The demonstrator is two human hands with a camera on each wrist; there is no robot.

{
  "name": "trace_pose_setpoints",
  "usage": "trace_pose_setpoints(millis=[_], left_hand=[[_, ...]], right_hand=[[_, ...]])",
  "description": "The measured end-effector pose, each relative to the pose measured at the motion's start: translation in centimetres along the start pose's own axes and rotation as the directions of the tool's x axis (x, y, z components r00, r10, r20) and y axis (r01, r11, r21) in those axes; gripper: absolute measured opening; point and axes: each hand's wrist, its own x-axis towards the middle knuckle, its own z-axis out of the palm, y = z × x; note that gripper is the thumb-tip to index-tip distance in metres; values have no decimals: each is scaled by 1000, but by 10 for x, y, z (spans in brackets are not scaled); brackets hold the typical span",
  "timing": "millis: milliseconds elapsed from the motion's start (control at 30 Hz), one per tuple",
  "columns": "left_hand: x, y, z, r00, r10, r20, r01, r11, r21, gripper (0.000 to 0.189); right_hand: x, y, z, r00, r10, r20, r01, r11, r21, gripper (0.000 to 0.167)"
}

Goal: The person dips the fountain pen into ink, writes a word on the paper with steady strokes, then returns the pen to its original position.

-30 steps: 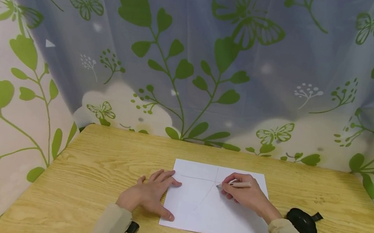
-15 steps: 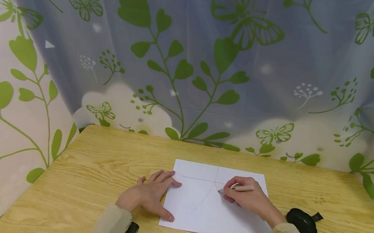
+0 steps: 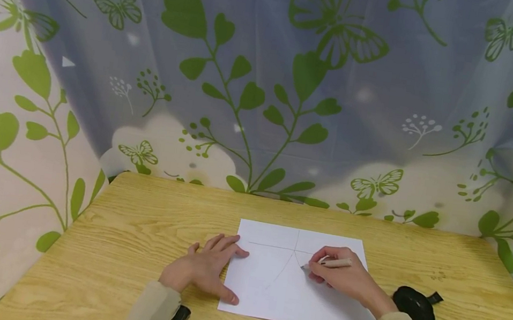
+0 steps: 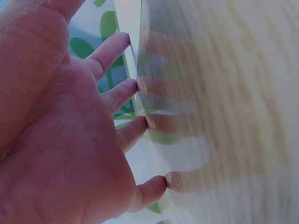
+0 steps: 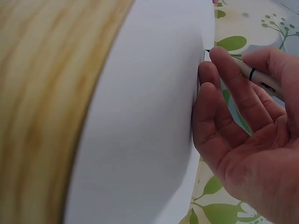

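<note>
A white sheet of paper (image 3: 263,296) lies on the wooden table, bearing thin lines: one across, one upright, and two slanting down from where they meet. My right hand (image 3: 343,274) pinches a pale pen (image 3: 337,263), its tip at the lower end of the right slanting line. The right wrist view shows the pen (image 5: 261,79) between thumb and fingers, with the curled lower fingers beside the paper (image 5: 135,112). My left hand (image 3: 206,264) rests with spread fingers at the sheet's left edge. In the left wrist view its fingertips (image 4: 152,186) touch the tabletop.
A black rounded object (image 3: 414,306) with a short strap sits on the table (image 3: 147,210) right of the paper. Behind and at the left hangs a curtain (image 3: 266,85) printed with green leaves and butterflies. Dark devices are worn at both wrists.
My right hand has moved a little down and right with the pen, and the right slanting line has grown longer behind the tip. The left hand has stayed in place.
</note>
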Motion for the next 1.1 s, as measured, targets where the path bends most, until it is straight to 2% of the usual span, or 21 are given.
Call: trace_pose_setpoints(millis=[533, 767, 1100], left_hand=[[0, 0, 1, 1000, 2, 0, -2, 1000, -4, 90], [0, 1, -1, 1000, 0, 8, 0, 1000, -3, 90], [0, 0, -1, 1000, 2, 5, -2, 1000, -5, 89]], right_hand=[[-10, 3, -2, 999, 29, 16, -29, 999, -16, 21], [-15, 5, -4, 999, 5, 35, -4, 1000, -25, 23], [-22, 7, -5, 999, 14, 37, -13, 999, -30, 23]])
